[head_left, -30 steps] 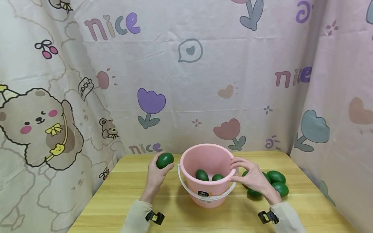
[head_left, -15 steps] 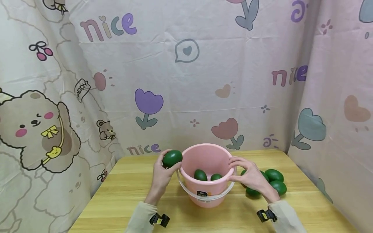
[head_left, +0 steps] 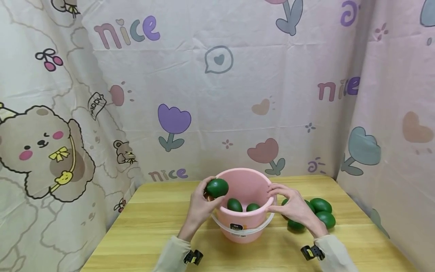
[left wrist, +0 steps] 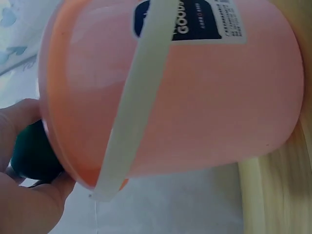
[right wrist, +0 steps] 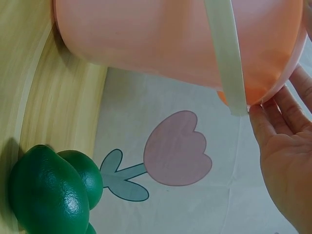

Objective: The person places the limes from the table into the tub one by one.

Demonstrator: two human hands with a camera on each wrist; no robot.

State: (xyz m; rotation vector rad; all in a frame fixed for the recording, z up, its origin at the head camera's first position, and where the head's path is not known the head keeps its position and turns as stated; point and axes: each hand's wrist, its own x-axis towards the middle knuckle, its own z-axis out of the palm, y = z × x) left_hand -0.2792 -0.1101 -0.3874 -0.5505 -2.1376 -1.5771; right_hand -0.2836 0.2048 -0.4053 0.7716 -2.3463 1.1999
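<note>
Holding green fruit [head_left: 218, 188], left fingers [head_left: 203, 184]; right fingers [head_left: 280, 187] gripping bucket [head_left: 252, 220]; wooden tabletop [head_left: 146, 226], printed backdrop [head_left: 217, 105], probably cloth.

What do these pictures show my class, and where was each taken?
There's no machine: these are a person's left hand and right hand. The wide picture comes from a head camera, the two close ones from wrist cameras, which show the pink bucket sideways. Really it stands upright on the table. The left hand holds a green fruit near the rim, while the right hand grips the rim's other side. Two more fruits show inside, and others lie on the table to the right.
</note>
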